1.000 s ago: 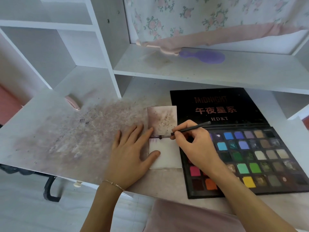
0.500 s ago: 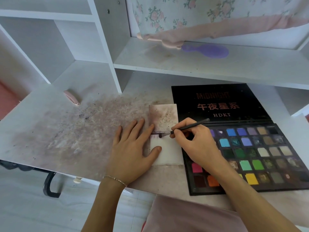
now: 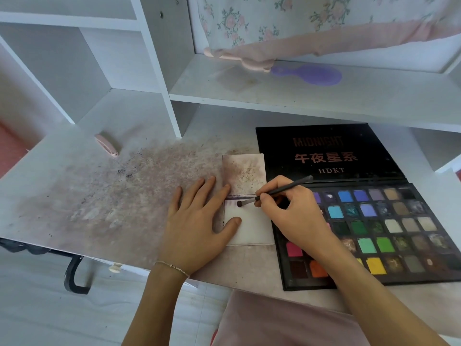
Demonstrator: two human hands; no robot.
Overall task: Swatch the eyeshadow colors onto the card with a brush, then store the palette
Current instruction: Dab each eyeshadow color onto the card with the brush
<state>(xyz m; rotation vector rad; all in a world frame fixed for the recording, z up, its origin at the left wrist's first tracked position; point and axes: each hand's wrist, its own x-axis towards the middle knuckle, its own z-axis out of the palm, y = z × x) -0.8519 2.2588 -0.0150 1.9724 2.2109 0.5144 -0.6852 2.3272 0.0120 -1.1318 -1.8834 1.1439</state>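
Note:
A white card point(image 3: 252, 228) lies on the desk beside an open black eyeshadow palette point(image 3: 389, 228) with several coloured pans, its lid folded back flat. My left hand point(image 3: 197, 221) lies flat on the desk, thumb and forefinger pressing the card's left edge. My right hand point(image 3: 294, 211) pinches a thin dark brush point(image 3: 282, 191), and the brush tip touches the card just under a dark line, next to faint purple strokes. The card's upper half is smudged with brownish powder.
The white desk point(image 3: 99, 196) is stained with pinkish powder left of the card. A small pink object point(image 3: 107, 144) lies at the back left. A purple hairbrush point(image 3: 314, 74) and pink cloth sit on the shelf above. A pink cushion lies below the desk edge.
The brush tip has slid right along the card, away from its left edge near my forefinger. My left hand has stayed put on the card.

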